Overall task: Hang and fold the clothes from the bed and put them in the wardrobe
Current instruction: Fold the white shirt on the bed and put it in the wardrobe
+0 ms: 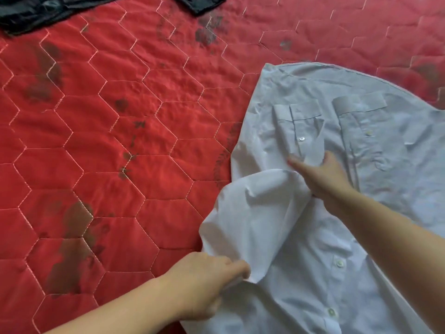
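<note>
white shirt spread on red bed, lower edge cut off | left hand pinches its folded side | right hand grips sleeve cuff, fingertips hidden | dark garment beyond shirt, probably trousers, cropped

The white shirt is thin, creased matt cloth; the red bedspread is quilted, slightly sheeny fabric.
</note>
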`<state>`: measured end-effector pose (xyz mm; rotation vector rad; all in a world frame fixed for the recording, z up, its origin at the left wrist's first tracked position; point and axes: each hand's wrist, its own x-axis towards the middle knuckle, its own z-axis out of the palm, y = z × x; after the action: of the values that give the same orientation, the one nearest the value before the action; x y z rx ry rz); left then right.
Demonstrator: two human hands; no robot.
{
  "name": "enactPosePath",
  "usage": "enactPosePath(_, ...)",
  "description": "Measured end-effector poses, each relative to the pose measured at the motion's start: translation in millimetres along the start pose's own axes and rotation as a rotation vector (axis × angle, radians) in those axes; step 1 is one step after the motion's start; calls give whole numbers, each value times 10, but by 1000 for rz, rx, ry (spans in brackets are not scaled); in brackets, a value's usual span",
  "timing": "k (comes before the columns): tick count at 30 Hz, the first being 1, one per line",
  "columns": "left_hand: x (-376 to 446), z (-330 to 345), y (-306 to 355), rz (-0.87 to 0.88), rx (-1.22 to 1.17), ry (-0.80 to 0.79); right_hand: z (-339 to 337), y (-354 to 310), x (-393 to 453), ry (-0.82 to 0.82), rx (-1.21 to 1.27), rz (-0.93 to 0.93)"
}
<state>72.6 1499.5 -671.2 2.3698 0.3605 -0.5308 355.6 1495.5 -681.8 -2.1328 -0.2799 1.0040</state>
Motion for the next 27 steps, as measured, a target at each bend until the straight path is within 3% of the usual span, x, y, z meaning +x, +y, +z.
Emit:
enactPosePath(2, 62, -113, 28, -73, -349, 45, 61, -33, 18, -18, 14, 5)
enactPosePath(3, 126, -210, 20, -129, -488, 227, 69, -51, 21, -27, 67, 57)
enactPosePath(5, 326, -390, -96, -238, -559, 668, 51, -76, 20, -63, 328, 196)
enactPosePath(6, 444, -493, -150, -286, -534, 773, 25, -71, 20, -121, 509, 264)
enactPosePath(7, 549, -590, -203, -327, -523, 774, -20, -57, 10, -212, 666, 309)
enactPosePath(10, 772, -694, -319, -437, -619, 429, -151, 9, -37, -393, 851, 313)
enactPosePath(14, 709, -503, -369, -415, -658, 195, -417, 63, 30, -345, 990, 268)
enactPosePath(18, 493, -485, -548, -452, -714, -63, -418, -42, 157, -459, 512, 334)
enactPosePath(20, 385, -503, -634, -518, -728, -201, -389, -236, 240, -464, 412, 257)
enactPosePath(24, 283, -434, -775, -616, -839, -231, -442, -761, 446, -444, 626, 21)
enactPosePath(27, 250, -380, -793, -633, -938, -217, -451, -758, 595, -327, 566, 119)
